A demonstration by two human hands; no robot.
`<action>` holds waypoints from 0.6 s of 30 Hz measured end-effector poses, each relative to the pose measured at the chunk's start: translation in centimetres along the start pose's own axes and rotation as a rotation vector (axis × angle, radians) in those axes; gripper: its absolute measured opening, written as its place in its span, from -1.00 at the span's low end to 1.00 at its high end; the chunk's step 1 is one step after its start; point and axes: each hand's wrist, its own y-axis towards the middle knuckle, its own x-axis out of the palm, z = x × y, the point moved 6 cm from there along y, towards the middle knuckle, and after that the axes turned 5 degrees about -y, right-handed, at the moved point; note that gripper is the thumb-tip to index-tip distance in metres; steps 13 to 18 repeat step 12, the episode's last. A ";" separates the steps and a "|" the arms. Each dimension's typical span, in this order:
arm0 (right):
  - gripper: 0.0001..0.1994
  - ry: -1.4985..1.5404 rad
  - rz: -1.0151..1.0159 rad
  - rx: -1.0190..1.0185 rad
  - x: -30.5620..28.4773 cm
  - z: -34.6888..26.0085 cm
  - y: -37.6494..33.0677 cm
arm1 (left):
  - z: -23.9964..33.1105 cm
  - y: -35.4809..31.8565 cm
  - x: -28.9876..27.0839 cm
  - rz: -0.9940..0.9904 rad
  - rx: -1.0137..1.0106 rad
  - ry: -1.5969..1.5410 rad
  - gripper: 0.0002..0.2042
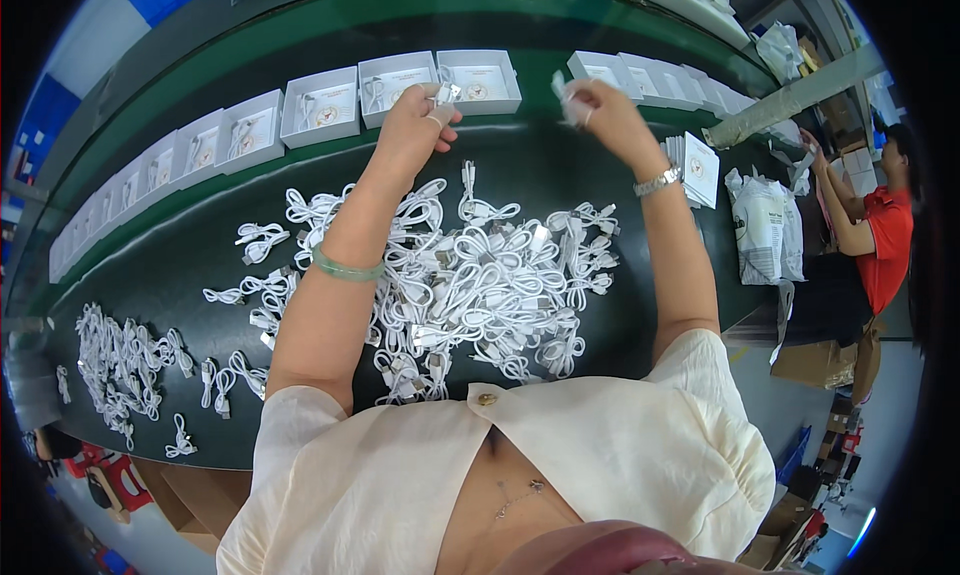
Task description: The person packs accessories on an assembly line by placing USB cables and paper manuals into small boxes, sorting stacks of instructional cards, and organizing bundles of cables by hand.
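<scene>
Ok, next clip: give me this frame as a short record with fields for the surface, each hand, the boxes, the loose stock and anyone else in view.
surface: dark conveyor belt with a green edge strip
left hand: left hand holds a coiled white cable at an open white box
right hand: right hand raised, pinching a small white item, too blurred to identify
boxes: row of open white boxes along the far edge of the belt
loose stock: pile of coiled white cables mid-belt, smaller pile to the left
others: a person in a red shirt at the right
</scene>
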 end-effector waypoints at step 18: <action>-0.65 -0.611 0.149 0.121 -2.5 11.2 8.5 | -1.0 0.2 0.9 -0.084 -0.019 -0.033 -0.63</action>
